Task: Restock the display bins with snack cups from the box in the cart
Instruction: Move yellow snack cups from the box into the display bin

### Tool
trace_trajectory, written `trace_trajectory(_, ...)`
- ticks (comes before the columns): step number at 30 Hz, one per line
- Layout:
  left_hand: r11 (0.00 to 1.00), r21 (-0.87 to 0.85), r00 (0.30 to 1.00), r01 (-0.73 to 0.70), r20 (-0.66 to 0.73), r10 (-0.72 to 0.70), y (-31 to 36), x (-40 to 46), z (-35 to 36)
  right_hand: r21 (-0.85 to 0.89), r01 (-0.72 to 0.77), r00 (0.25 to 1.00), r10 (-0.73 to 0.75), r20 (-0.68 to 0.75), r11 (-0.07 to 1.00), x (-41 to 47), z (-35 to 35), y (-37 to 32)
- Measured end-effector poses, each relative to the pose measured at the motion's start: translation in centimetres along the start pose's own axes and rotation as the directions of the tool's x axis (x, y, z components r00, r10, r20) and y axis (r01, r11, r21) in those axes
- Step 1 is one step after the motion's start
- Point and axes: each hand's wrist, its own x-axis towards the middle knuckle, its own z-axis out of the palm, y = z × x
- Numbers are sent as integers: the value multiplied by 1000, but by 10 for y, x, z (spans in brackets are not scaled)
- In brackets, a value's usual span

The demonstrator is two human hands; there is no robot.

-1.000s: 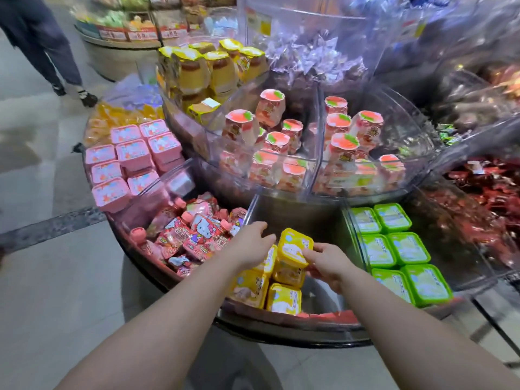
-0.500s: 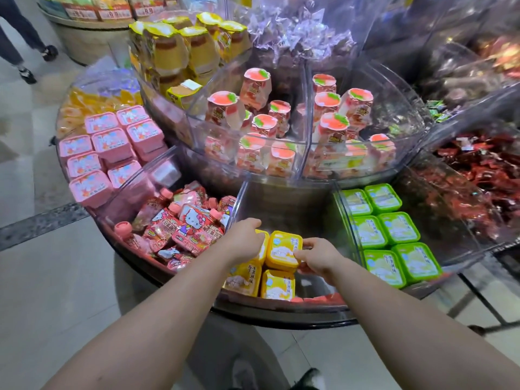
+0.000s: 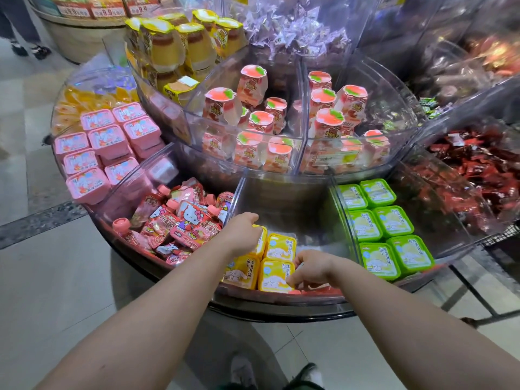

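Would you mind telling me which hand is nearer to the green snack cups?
Right. The right hand rests in the yellow-cup bin, just left of the green snack cups; the left hand is farther left, beside the pink pouches.

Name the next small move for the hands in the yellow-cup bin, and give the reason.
Probably let go and draw both hands back. The left hand and right hand rest on yellow cups already seated in the bin, whose rear and right side are bare.

Snack cups (image 3: 277,260) sit in the near middle bin (image 3: 315,192), pouches (image 3: 180,220) left, more tubs (image 3: 385,229) right, tall cups (image 3: 253,128) behind.
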Motion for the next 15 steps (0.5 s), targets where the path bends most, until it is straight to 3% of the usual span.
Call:
trace_trajectory(5,1000,16,1000,-1,11,1,1,3,1,-33,-18,999,16,-40,999,-5,2,-2)
trace_trajectory(8,1000,25,1000,2,9,-2,8,4,1,-177,-21,998,9,-68,984,-13,3,-10)
trace_trajectory(11,998,53,1000,-18,-1,18,21,3,4,-255,60,960,-126,-250,965,-25,-10,-21)
trace_trajectory(15,989,132,997,-71,-12,73,49,2,13,-205,194,823,-273,-498,959,-48,-42,-29)
